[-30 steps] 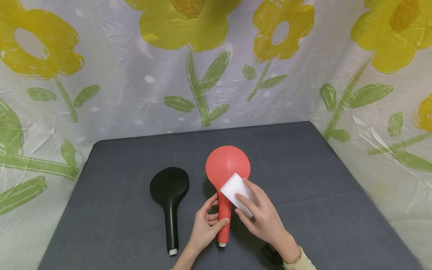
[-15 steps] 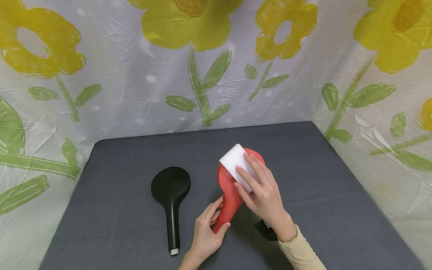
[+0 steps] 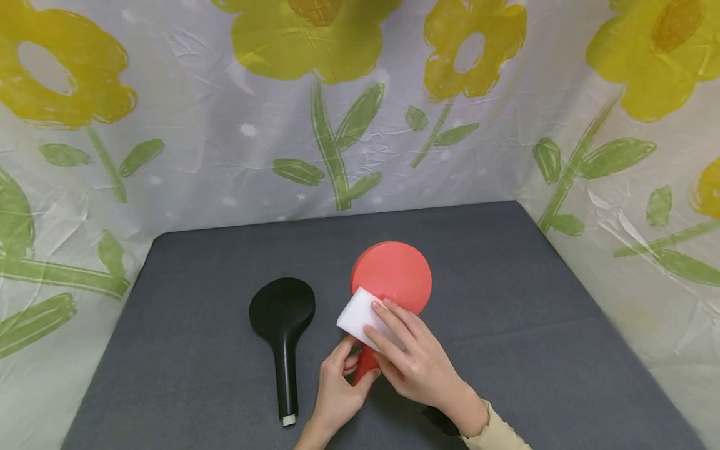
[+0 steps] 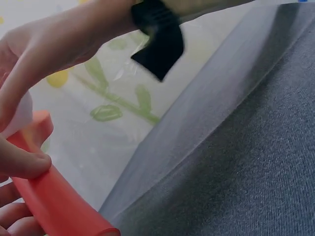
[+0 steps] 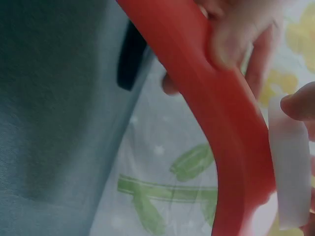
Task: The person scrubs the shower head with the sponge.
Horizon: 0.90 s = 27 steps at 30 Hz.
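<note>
My left hand (image 3: 340, 390) grips the handle of a red hand shower head (image 3: 394, 272), thumb on the near side. The round head tilts up and away from me over the table. Between thumb and fingers, my right hand (image 3: 419, 362) holds a white block sponge (image 3: 357, 315) over the neck, just below the head. In the right wrist view the sponge (image 5: 289, 167) lies right along the curved red body (image 5: 231, 132). The left wrist view has the thumb (image 4: 29, 162) on the red handle (image 4: 64, 204); the handle's lower end is hidden in the head view.
A black shower head (image 3: 283, 309) with a white end on its handle lies to the left on the dark grey table (image 3: 185, 350). Behind hangs a pale curtain (image 3: 214, 156) with yellow flowers. A black strap (image 4: 160, 39) hangs at my right wrist.
The sponge went up onto the round red head, then came back down and left to the neck. The red shower head swung right and tilted, then partly back, still in my left hand.
</note>
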Tool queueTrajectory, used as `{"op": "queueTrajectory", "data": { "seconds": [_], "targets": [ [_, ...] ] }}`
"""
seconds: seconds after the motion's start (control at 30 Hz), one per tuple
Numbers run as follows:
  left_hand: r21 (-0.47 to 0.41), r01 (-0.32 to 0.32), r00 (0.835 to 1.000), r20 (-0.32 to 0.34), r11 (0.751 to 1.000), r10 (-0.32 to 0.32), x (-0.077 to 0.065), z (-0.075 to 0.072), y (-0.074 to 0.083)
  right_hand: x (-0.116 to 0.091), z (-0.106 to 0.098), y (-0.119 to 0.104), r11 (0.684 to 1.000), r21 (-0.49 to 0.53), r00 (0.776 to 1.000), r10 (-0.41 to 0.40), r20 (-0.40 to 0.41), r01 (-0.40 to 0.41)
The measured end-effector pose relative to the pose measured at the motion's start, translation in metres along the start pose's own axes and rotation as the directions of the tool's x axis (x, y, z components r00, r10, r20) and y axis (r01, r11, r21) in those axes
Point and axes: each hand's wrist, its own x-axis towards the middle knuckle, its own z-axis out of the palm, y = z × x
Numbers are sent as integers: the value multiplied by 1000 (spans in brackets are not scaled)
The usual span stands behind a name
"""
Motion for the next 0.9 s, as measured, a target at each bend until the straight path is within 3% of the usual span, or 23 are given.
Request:
{"op": "queueTrajectory", "data": {
  "seconds": [0.17,0.33,0.5,0.6,0.7,0.8,0.9],
  "targets": [
    [15,-16,1000,-1,1000,16,-4,2,-15,9,2,8,1000,-14,999,-7,-32,7],
    [5,-29,999,29,1000,29,-9,5,-27,17,1,31,992,-21,989,122,-87,-125],
    [-55,1,999,38,998,2,-12,6,-29,15,-7,49,953,-10,946,298,-127,-302],
    [-107,25,999,41,994,-20,-12,5,-29,10,-9,49,943,4,937,332,-111,-333],
    [-176,28,999,47,984,-20,-10,4,-29,5,-7,41,965,8,962,263,-68,-263],
    [-255,20,999,51,967,-7,-7,1,-26,0,-4,26,990,10,989,144,-17,-143],
    [-343,26,998,59,939,-6,-3,-2,-19,-4,-3,13,999,13,999,29,18,-29]
  ]
}}
